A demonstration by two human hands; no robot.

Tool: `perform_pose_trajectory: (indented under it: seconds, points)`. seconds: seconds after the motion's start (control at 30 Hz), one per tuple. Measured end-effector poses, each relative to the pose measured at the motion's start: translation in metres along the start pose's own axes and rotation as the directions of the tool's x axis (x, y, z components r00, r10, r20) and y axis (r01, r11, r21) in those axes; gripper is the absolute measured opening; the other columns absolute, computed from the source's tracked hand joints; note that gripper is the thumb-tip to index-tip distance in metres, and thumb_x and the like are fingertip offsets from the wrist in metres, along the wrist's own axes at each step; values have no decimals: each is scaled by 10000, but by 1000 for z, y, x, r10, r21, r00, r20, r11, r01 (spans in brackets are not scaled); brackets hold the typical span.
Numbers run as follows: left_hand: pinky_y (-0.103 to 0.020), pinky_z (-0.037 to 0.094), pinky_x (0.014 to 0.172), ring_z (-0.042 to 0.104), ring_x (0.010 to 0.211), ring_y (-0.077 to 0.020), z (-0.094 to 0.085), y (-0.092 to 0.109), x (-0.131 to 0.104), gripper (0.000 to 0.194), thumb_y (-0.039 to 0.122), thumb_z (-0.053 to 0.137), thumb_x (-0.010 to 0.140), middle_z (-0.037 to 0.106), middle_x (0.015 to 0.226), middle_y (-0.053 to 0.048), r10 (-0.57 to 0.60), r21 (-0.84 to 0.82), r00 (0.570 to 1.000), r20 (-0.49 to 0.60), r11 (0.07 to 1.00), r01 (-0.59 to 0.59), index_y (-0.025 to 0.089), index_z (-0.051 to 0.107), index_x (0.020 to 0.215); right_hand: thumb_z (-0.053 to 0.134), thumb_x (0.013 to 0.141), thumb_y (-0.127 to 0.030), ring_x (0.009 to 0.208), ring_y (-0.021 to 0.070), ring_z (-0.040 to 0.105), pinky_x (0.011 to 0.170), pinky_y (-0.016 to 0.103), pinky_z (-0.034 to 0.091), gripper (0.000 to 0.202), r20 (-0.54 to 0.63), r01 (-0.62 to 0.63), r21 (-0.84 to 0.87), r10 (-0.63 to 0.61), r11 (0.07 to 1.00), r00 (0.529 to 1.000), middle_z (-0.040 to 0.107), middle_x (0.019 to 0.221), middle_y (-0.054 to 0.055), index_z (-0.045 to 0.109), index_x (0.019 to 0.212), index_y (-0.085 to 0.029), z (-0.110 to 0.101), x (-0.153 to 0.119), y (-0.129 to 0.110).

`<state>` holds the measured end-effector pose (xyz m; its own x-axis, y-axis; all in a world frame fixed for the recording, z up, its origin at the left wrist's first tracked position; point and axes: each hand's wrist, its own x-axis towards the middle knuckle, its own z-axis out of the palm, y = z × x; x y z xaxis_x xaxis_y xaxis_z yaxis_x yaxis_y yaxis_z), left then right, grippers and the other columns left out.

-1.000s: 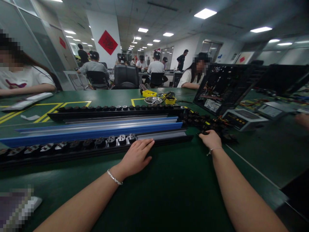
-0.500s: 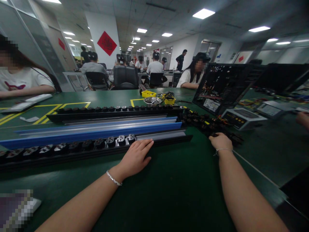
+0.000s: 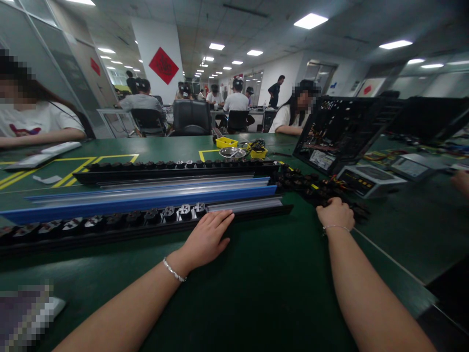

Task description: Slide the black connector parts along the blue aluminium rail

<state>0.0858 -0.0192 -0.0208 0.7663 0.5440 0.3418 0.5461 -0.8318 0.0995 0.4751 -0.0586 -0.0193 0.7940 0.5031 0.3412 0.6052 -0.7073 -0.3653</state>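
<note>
My left hand (image 3: 207,238) lies with its fingers stretched out over the near black rail (image 3: 252,211), just right of its row of sockets (image 3: 168,214). The rail's right part shows a bare grey channel. At the right, my right hand (image 3: 336,214) is curled at the near edge of a heap of black socket pieces (image 3: 311,185). Its fingertips are hidden, so what they grip cannot be made out. Beyond the near rail lie blue-edged rails (image 3: 220,193), and behind them a second black rail (image 3: 176,172) filled with sockets.
An open computer case (image 3: 340,132) stands behind the heap, with a power supply unit (image 3: 370,180) beside it. Yellow trays (image 3: 226,142) and a round metal dish (image 3: 232,153) sit farther back. Co-workers sit at the left and across the green table (image 3: 256,293).
My right hand has curled in slightly over the edge of the socket heap, its knuckles higher. My left hand stays on the near rail.
</note>
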Motion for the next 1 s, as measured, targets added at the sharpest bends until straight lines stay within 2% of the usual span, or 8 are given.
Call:
perform_pose_trajectory:
  seconds: [0.13, 0.27, 0.37, 0.47, 0.57, 0.7, 0.83, 1.0]
  points:
    - [-406, 261, 1073, 313, 1301, -219, 0, 2, 0, 595, 280, 493, 819, 344, 1442, -62, 2, 11, 1000, -5, 1000, -2, 213, 299, 1378, 580, 649, -324, 1009, 338, 488, 804, 468, 410, 423, -80, -21, 24, 23, 999, 997, 519, 1055, 182, 573, 1029, -139, -8, -5, -10]
    - [-425, 191, 1104, 236, 1348, -207, -1, 4, 0, 594, 275, 484, 822, 315, 1463, -36, 49, -7, 998, 34, 999, -49, 225, 296, 1384, 502, 716, -274, 1069, 302, 460, 872, 435, 382, 392, -240, 210, 85, -185, 974, 953, 519, 1119, 156, 554, 1082, -143, -20, -25, -40]
    - [-454, 136, 1114, 200, 1363, -190, -3, 4, 0, 529, 273, 476, 829, 376, 1431, 3, 128, -75, 988, 88, 990, -121, 263, 366, 1347, 462, 766, -241, 1087, 251, 465, 948, 397, 346, 337, -241, 537, 212, -490, 816, 838, 560, 1112, 129, 562, 1074, -145, -25, -58, -76]
    - [-487, 111, 1108, 209, 1361, -199, -3, 4, 1, 434, 268, 487, 824, 481, 1355, 8, 170, -130, 979, 115, 979, -155, 287, 487, 1258, 460, 799, -253, 1066, 224, 492, 963, 384, 348, 286, -162, 707, 384, -711, 594, 685, 597, 1098, 99, 593, 1038, -171, -25, -100, -119]
    - [-508, 105, 1099, 250, 1345, -221, -5, 4, 1, 380, 277, 499, 819, 546, 1288, 7, 177, -146, 978, 108, 976, -161, 303, 550, 1195, 496, 804, -290, 1061, 197, 513, 968, 352, 357, 286, -54, 702, 573, -835, 424, 548, 620, 1089, 81, 610, 1037, -168, -23, -135, -164]
    - [-458, 213, 1077, 438, 1210, -218, -8, 6, 0, 361, 296, 526, 808, 592, 1224, 10, 180, -149, 978, 103, 975, -164, 305, 570, 1167, 567, 766, -394, 1086, 195, 521, 949, 328, 384, 419, 144, 593, 692, -883, 413, 447, 602, 1156, 73, 586, 1126, -180, -21, -161, -213]
    - [-409, 348, 999, 517, 1109, -230, -6, 6, -3, 355, 323, 552, 787, 628, 1146, -29, 176, -94, 978, 109, 982, -166, 251, 588, 1133, 631, 706, -410, 1047, 227, 541, 918, 346, 402, 412, 229, 654, 604, -886, 455, 404, 626, 1110, 65, 627, 1070, -215, -16, -175, -234]
    - [-419, 366, 982, 533, 1089, -266, 0, 7, -3, 353, 359, 488, 826, 636, 1114, -96, 171, 6, 979, 108, 985, -173, 165, 605, 1096, 602, 732, -373, 957, 223, 564, 876, 352, 418, 303, 194, 695, 548, -879, 466, 436, 653, 1022, 36, 650, 1006, -254, -9, -183, -232]
